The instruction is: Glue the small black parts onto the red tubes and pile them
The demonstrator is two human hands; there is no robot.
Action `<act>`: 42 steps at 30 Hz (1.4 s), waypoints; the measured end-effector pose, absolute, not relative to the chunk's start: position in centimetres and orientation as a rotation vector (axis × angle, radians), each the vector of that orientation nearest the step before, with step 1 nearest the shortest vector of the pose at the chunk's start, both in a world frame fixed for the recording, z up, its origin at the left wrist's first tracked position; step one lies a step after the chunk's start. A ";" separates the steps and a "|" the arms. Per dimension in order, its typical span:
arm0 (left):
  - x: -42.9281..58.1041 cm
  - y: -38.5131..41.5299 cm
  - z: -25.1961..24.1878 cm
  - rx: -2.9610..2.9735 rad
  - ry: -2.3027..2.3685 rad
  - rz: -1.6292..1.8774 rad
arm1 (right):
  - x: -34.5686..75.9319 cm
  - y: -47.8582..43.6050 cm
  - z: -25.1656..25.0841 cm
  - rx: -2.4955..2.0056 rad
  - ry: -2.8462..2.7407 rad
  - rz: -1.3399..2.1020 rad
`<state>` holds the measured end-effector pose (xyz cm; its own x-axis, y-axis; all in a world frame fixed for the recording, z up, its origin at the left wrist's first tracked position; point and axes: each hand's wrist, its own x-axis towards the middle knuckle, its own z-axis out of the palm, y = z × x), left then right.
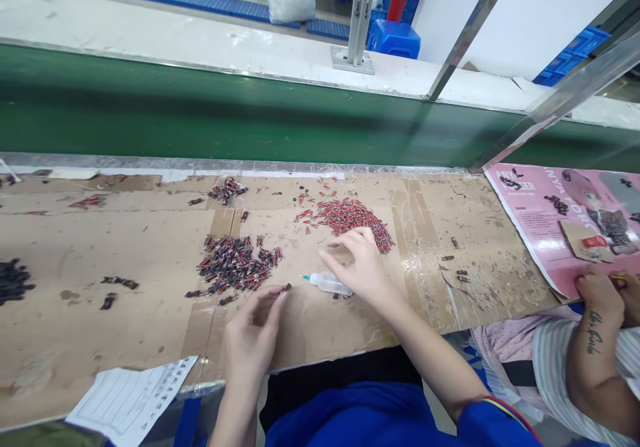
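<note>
My left hand (253, 330) pinches a small dark part (286, 288) between thumb and fingertips, just below a heap of dark and red parts (235, 265). My right hand (357, 265) rests over a small clear squeeze bottle (327, 282) with a thin blue-tipped nozzle pointing left; the fingers curl on its right end. A pile of small red parts (353, 218) lies just beyond the right hand. Everything sits on a cardboard-covered bench (125, 254).
A green conveyor belt (200, 110) runs behind the bench. Another person's forearm and hand (597, 314) work at the right on a pink printed sheet (545, 214). A printed paper form (130, 400) lies at the near left edge. More dark parts (13, 280) sit far left.
</note>
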<state>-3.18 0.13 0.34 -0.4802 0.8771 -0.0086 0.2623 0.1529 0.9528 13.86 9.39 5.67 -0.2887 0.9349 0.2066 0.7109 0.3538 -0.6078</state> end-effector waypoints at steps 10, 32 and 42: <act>-3.9 0.0 0.5 0.962 1.843 1.389 | 7.1 15.5 5.7 -1.830 -2.542 0.493; -0.2 0.4 4.0 1.427 1.668 1.364 | 14.6 6.0 7.0 -1.208 -1.825 1.169; 0.8 0.4 4.1 1.338 1.585 1.402 | 15.0 4.7 6.4 -1.104 -1.781 1.044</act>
